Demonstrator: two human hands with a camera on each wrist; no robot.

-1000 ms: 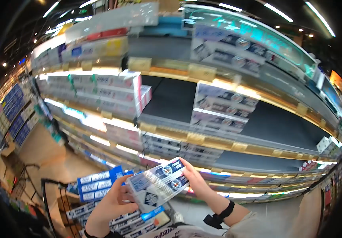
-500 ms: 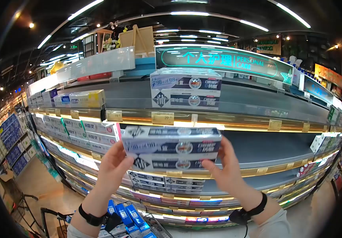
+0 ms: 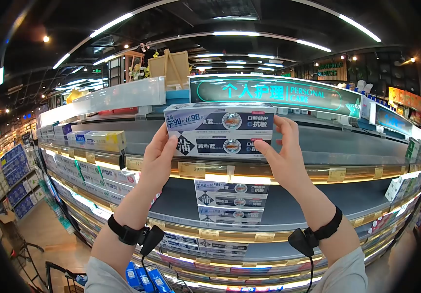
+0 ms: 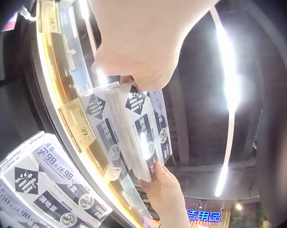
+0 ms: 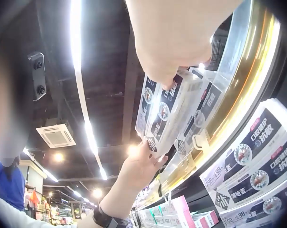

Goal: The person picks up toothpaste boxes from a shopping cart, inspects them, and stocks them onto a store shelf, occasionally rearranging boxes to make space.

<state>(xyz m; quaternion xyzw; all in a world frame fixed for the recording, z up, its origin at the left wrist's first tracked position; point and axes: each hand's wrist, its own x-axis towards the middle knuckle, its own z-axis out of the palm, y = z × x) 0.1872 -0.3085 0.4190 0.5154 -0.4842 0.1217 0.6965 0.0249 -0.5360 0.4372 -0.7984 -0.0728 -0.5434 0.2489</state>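
Both hands hold a pack of toothpaste boxes (image 3: 222, 128), dark blue and white, two boxes high in clear wrap. It is level, with its printed front facing me, at the height of the top shelf. My left hand (image 3: 157, 163) grips the left end, thumb on the front edge. At the other end is my right hand (image 3: 287, 149), its thumb on the lower box's front and its fingers at the upper corner. In the left wrist view, matching boxes (image 4: 103, 126) on the top shelf stand close beside the held pack, behind the clear shelf lip.
A stack of the same toothpaste boxes (image 3: 231, 201) stands on the shelf below. Price tags (image 3: 192, 169) line the lit shelf edge. Yellow-white boxes (image 3: 96, 139) sit left on the top shelf, under a green sign (image 3: 279, 95). Blue boxes (image 3: 144, 278) lie low in front of me.
The pack has risen from low over the cart, where it was tilted, to the top shelf's height, and is now level. Both hands moved up with it, and the head view turned to face the shelves.
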